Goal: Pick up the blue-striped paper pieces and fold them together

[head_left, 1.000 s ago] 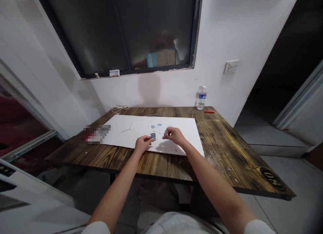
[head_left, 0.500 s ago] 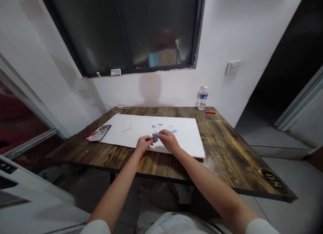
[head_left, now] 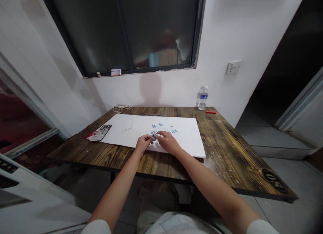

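My left hand (head_left: 143,142) and my right hand (head_left: 167,141) meet over a large white sheet (head_left: 131,131) on the wooden table (head_left: 227,149). Both pinch a small blue-and-white piece (head_left: 153,135) between their fingertips. Three more small blue striped pieces lie on the sheet just beyond my hands: one (head_left: 153,126) on the left, another (head_left: 160,124) behind it, a third (head_left: 174,131) to the right. A thin dark mark (head_left: 128,128) shows on the sheet's left half.
A phone (head_left: 101,132) with a red cord lies at the sheet's left edge. A water bottle (head_left: 202,98) and a red pen (head_left: 210,112) stand by the back wall, a white cable (head_left: 120,108) at the back left. A doorway opens on the right.
My right hand came back from the sheet's right side, where a striped piece now lies, and joined my left hand on the small piece.
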`<state>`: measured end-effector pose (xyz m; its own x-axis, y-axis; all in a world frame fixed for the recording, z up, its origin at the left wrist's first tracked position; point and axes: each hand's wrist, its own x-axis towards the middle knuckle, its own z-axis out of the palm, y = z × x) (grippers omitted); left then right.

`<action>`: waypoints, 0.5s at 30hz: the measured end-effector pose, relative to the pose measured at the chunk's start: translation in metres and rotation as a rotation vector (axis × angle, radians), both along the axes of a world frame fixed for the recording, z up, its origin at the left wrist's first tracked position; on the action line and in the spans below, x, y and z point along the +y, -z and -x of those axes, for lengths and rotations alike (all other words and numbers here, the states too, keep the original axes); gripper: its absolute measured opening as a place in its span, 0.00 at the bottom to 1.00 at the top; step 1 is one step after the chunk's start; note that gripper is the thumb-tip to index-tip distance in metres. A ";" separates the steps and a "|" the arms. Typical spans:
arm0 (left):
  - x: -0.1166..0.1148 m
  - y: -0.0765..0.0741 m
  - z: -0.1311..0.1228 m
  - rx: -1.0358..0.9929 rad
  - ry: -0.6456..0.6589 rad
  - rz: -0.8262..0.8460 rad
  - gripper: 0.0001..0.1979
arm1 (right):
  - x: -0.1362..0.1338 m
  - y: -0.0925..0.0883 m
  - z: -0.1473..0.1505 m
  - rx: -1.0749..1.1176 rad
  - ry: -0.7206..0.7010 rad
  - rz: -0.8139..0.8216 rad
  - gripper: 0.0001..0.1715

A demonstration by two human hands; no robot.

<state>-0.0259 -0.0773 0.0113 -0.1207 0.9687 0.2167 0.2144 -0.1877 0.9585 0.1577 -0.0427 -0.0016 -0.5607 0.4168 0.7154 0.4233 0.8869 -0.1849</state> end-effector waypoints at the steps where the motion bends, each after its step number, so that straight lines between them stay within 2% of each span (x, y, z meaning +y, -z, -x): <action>1: 0.000 0.000 0.000 -0.002 -0.010 0.003 0.22 | 0.000 0.000 0.000 -0.010 0.008 0.005 0.29; 5: 0.001 0.001 0.000 -0.020 -0.039 0.008 0.21 | -0.002 -0.001 -0.001 -0.050 0.019 0.034 0.33; 9: 0.003 0.003 0.000 -0.047 -0.088 0.022 0.20 | 0.000 -0.006 -0.005 -0.013 0.050 0.101 0.32; 15: 0.005 0.005 0.000 -0.044 -0.187 0.057 0.22 | 0.012 -0.009 -0.019 0.067 0.321 0.282 0.20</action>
